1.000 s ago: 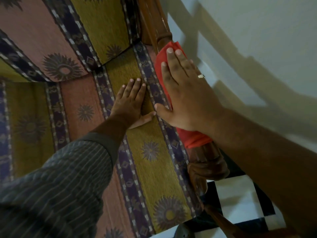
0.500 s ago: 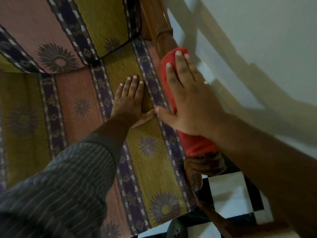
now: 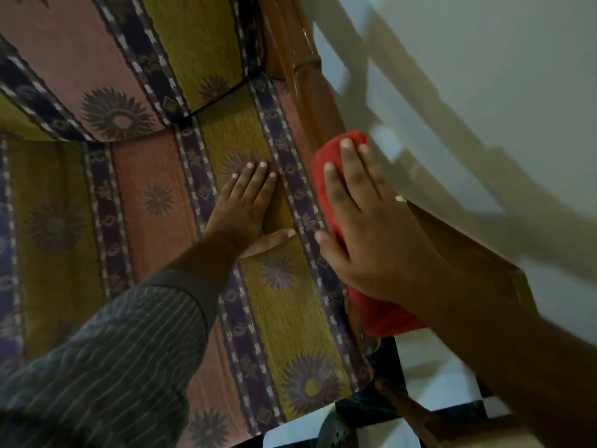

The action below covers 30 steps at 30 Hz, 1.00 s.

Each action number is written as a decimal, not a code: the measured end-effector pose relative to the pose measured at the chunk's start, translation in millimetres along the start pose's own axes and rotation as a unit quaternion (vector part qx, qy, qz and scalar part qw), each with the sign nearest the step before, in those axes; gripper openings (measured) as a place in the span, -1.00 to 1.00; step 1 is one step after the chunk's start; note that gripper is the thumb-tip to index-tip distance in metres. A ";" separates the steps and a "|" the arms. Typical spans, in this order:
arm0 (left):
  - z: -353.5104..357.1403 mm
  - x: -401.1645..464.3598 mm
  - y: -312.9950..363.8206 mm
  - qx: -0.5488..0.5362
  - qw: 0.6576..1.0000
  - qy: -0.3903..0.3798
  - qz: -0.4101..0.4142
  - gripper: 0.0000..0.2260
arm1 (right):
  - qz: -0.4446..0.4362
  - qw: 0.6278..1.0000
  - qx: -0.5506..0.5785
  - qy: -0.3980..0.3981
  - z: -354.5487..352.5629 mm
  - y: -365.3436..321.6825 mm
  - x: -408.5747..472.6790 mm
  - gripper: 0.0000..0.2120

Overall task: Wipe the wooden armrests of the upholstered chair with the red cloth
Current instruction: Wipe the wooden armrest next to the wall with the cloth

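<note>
The red cloth (image 3: 381,313) is draped over the front part of the chair's right wooden armrest (image 3: 315,92). My right hand (image 3: 365,221) lies flat on top of the cloth, fingers stretched out along the armrest, pressing the cloth onto the wood. The armrest's front end is hidden under the cloth and my wrist. My left hand (image 3: 245,208) rests palm down with fingers spread on the patterned seat cushion (image 3: 284,318), just left of the armrest, holding nothing.
The upholstered backrest (image 3: 106,76) fills the upper left. A pale wall (image 3: 484,76) runs close along the right of the armrest. Black and white floor tiles (image 3: 429,367) and a wooden chair leg (image 3: 407,405) show below the seat's front edge.
My right hand has slid the red cloth along the armrest toward its front end, leaving more bare wood near the backrest. My left hand stays flat on the seat.
</note>
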<state>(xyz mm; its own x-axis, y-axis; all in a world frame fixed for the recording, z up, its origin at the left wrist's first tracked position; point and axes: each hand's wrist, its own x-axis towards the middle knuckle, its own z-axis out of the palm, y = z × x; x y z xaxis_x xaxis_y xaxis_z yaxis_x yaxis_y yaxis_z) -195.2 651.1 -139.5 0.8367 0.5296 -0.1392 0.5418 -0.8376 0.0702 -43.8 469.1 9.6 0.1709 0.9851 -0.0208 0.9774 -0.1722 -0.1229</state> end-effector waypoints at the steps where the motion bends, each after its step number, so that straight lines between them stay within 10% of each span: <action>1: 1.5 -2.1 0.4 -0.001 1.000 0.002 0.002 0.05 | -0.005 1.000 -0.021 0.001 -0.7 0.5 13.8 -0.27; 16: 5.3 -10.1 -16.1 -0.005 1.000 0.002 0.009 0.06 | 0.017 0.999 0.040 0.015 5.2 -1.6 -23.7 -0.39; 30: 6.3 -11.2 -13.1 -0.023 1.000 -0.002 0.012 0.06 | 0.051 0.998 0.023 0.003 -5.8 14.4 146.2 -0.36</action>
<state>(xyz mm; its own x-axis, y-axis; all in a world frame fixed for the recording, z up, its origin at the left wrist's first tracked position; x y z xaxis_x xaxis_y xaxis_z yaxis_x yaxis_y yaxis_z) -212.2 655.3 -145.1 0.8490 0.5092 -0.1410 0.5250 -0.8428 0.1180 -3.9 610.6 10.6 0.2693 0.9626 -0.0297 0.9484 -0.2705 -0.1655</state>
